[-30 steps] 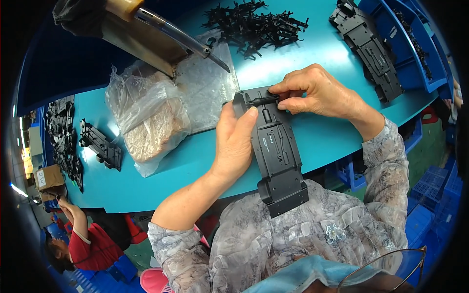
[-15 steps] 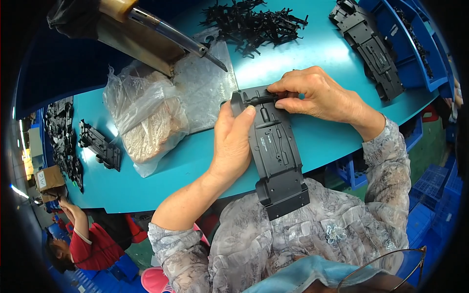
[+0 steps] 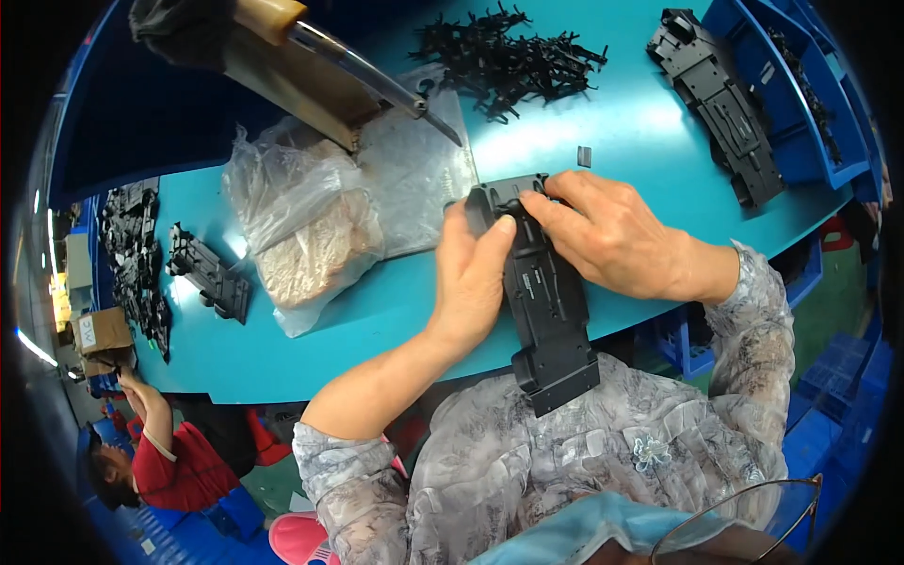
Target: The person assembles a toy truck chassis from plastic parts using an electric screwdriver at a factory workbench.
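Left hand (image 3: 471,282): curled round the left edge of the long black plastic panel (image 3: 544,301), thumb pressed on its upper face, fingers closed on it.
Right hand (image 3: 612,235): lies over the panel's far end, fingers bent and pinching the top edge.
Panel position: held between both hands, far end over the teal table (image 3: 603,122), near end overhanging the edge toward the person's lap.
Left of the hands: clear plastic bags (image 3: 311,217), touching the table.
Far side: heap of small black parts (image 3: 508,52); a second black panel (image 3: 720,104) at far right.
Table's left end: more black parts (image 3: 207,273).
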Tool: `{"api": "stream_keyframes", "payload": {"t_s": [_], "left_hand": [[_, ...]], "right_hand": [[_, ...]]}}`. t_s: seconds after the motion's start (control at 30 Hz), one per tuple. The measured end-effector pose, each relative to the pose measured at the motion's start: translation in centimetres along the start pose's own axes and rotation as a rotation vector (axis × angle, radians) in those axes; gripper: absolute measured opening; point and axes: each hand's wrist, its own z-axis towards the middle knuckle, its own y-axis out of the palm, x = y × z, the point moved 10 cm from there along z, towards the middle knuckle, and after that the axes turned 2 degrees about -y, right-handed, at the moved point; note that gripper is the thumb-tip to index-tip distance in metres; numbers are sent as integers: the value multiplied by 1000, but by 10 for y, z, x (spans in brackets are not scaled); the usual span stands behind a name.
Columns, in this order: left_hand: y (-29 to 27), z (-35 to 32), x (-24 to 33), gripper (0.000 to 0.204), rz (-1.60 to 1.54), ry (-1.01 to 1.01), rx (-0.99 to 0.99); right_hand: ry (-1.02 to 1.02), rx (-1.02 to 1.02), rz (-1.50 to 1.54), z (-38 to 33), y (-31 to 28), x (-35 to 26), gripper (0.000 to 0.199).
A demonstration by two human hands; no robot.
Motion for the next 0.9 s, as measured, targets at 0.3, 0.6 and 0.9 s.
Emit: {"api": "stream_keyframes", "payload": {"t_s": [0.3,0.6,0.9], "left_hand": [[24,-13,31,48,459,256,-162],[2,-7,27,43,264,48,25],[-8,3,15,31,12,-127,-39]], "right_hand": [[378,-103,694,3,7,9,49],[752,51,1255,-11,32,45,28],[883,85,1542,-18,49,54,38]]}}
